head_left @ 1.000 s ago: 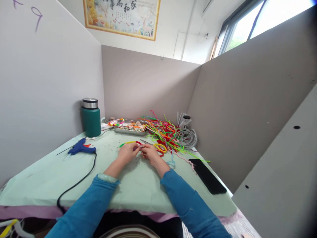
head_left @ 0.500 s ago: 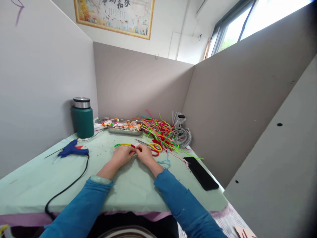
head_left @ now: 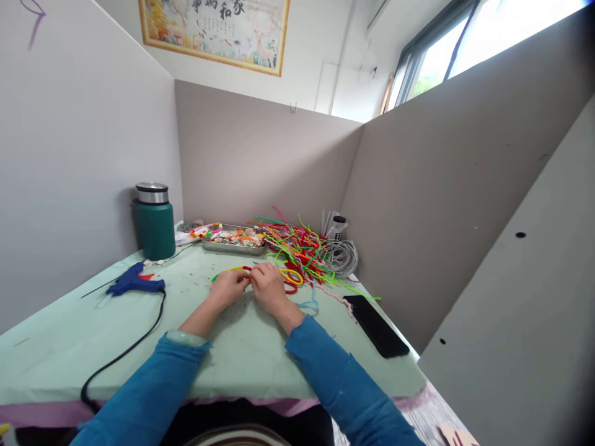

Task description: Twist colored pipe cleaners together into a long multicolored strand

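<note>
My left hand (head_left: 229, 288) and my right hand (head_left: 269, 288) meet above the middle of the table, fingertips pinched close together. Between them they grip a curved, fuzzy pipe-cleaner strip in green, yellow and red (head_left: 247, 268), which arcs out behind the left hand. Its near part is hidden by my fingers. Just beyond the right hand lie scissors with yellow and red handles (head_left: 297, 276), their blades mostly covered by that hand. A light blue pipe cleaner (head_left: 312, 303) rests to the right of my right wrist.
Behind are a metal tray (head_left: 235, 248) of small pieces, a heap of colourful pipe cleaners (head_left: 297, 244) and a coil of grey cord (head_left: 341, 257). A blue glue gun (head_left: 134, 280) and green flask (head_left: 155, 229) stand left; a black phone (head_left: 377, 327) lies right.
My right hand has turned over the strip, its back now facing up more and covering the scissor blades. The left hand stays almost where it was. The strip's visible arc looks shorter.
</note>
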Available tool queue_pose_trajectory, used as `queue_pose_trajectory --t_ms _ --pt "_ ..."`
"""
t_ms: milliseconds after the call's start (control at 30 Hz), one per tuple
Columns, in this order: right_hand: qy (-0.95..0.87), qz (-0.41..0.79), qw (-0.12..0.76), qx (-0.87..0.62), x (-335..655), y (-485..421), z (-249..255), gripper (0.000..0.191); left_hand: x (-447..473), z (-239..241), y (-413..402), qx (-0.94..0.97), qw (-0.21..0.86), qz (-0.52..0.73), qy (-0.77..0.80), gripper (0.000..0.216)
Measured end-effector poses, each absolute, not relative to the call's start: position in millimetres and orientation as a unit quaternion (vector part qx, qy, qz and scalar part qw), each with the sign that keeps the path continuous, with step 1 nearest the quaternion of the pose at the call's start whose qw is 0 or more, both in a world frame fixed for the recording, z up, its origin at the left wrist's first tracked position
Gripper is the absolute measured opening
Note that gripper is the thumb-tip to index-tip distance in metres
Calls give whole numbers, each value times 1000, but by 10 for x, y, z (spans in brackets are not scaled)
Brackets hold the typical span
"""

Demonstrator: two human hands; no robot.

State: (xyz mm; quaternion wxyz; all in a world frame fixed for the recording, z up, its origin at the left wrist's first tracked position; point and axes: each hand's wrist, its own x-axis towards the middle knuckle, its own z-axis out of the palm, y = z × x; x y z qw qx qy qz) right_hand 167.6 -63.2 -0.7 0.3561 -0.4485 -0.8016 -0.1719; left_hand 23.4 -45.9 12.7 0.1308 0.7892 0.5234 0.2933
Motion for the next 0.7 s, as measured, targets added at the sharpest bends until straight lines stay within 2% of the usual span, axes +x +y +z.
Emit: queue_pose_trajectory --t_ms 267,367,533,700 --pt "-819 -215 314 -428 1710 -639 53 19 163 122 -386 775 191 326 506 27" --pt "-808 -176 367 -427 1711 -660 44 23 148 118 -347 764 222 354 491 27" --pt "-730 -38 524 -437 1746 -623 8 31 151 119 -338 728 294 408 466 30" --pt "-710 26 535 -457 1797 -520 -74 27 184 184 -407 706 344 409 464 33"
